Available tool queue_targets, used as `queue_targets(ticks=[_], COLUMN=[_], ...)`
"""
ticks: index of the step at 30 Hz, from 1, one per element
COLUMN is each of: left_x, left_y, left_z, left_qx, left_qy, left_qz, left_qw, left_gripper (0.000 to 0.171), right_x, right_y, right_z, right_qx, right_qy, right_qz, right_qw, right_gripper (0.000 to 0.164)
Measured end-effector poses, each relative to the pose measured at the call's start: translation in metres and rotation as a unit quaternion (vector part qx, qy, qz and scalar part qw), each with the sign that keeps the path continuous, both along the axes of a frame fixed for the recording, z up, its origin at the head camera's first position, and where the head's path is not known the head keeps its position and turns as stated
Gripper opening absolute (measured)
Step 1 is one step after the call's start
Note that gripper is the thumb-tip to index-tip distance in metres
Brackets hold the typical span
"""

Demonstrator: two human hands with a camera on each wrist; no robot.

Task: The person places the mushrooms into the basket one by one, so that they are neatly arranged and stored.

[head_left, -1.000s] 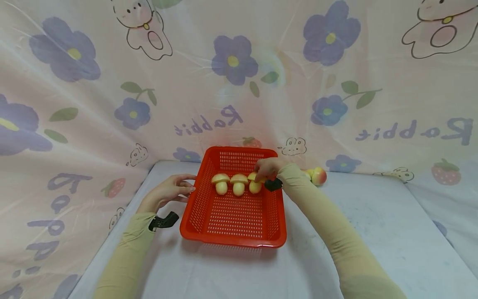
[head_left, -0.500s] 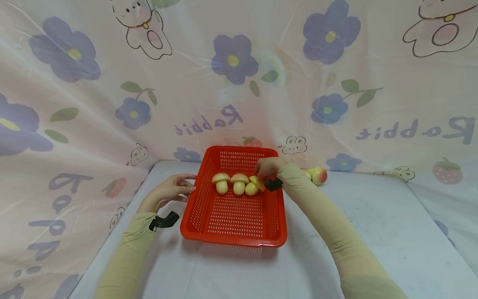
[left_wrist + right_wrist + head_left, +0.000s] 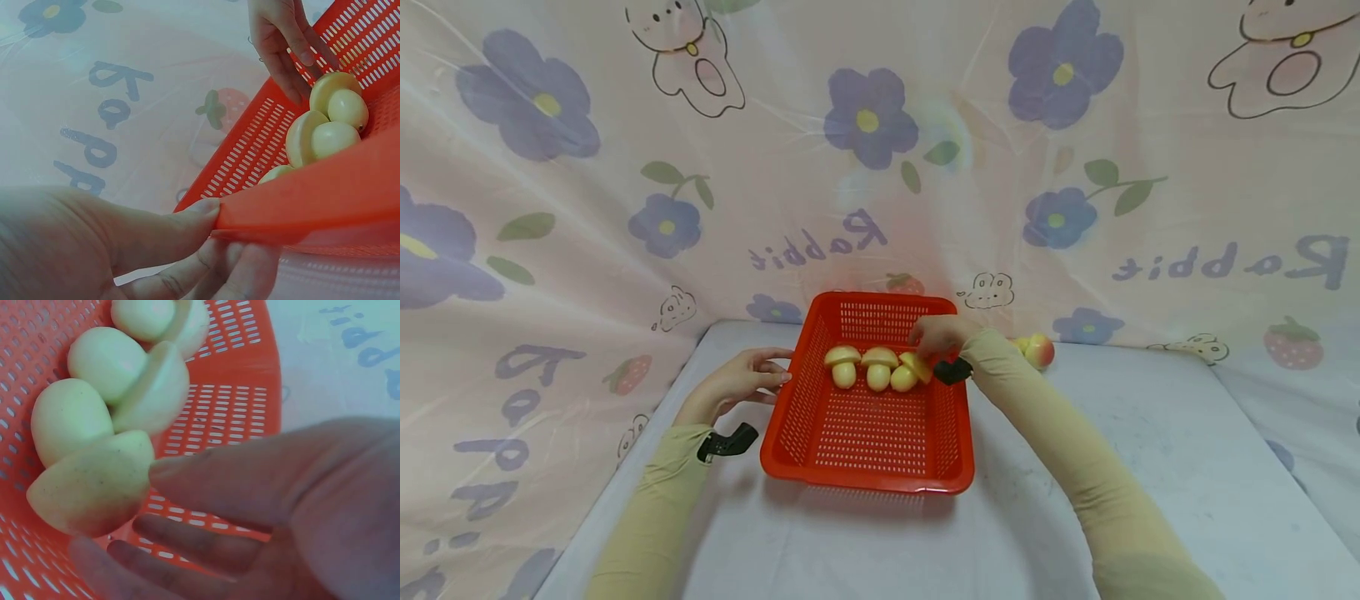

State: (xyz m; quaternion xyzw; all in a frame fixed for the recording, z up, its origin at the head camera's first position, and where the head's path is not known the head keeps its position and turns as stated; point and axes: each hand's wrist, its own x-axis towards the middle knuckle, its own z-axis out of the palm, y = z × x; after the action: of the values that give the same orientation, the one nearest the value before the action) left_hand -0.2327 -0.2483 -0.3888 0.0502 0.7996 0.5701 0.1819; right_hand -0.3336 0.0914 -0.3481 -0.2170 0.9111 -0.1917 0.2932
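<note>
Red and perforated, the basket (image 3: 865, 482) stands on the white counter (image 3: 1165, 467), with a close row across its farther half: the yellow left mushroom (image 3: 843, 359) and middle mushroom (image 3: 878, 359) lie caps away from the person, stems nearer, while the right mushroom (image 3: 912, 372) lies aslant, its cap turned to the right. The left hand (image 3: 741, 386) pinches the basket's left rim, thumb above and fingers below. The right hand (image 3: 942, 335) hangs inside by the right mushroom, fingers loosely spread around the cap and gripping nothing; whether the thumb tip touches it, I cannot tell. Beyond the right sleeve (image 3: 1067, 450), a red-and-yellow fruit (image 3: 1041, 352) rests near the flower-printed cloth (image 3: 955, 242)
</note>
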Motion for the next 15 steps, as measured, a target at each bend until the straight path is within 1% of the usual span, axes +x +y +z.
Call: queue_targets(ticks=[3, 7, 8, 10, 15], left_x=[0.0, 0.0, 0.0, 0.0, 0.001], left_y=[0.0, -0.001, -0.001, -0.001, -0.002], left_z=[0.001, 0.001, 0.001, 0.001, 0.0], left_qx=[0.002, 0.005, 0.006, 0.007, 0.007], left_qy=[0.001, 0.001, 0.001, 0.0, -0.004], left_qz=[-0.004, -0.006, -0.007, -0.008, -0.012], left_qw=[1.0, 1.0, 1.0, 0.9999, 0.9999], left_gripper=[0.057, 0.057, 0.057, 0.056, 0.056], right_x=[0.003, 0.006, 0.006, 0.008, 0.016], right_y=[0.003, 0.009, 0.012, 0.016, 0.03], right_z=[0.004, 0.012, 0.013, 0.016, 0.022], right_qx=[-0.022, -0.079, -0.094, -0.129, -0.179], right_qy=[0.005, -0.015, -0.019, -0.04, -0.063], right_qz=[-0.003, -0.013, -0.013, -0.017, -0.019], right_qw=[1.0, 0.997, 0.995, 0.991, 0.982], right_gripper=[0.045, 0.046, 0.047, 0.046, 0.048])
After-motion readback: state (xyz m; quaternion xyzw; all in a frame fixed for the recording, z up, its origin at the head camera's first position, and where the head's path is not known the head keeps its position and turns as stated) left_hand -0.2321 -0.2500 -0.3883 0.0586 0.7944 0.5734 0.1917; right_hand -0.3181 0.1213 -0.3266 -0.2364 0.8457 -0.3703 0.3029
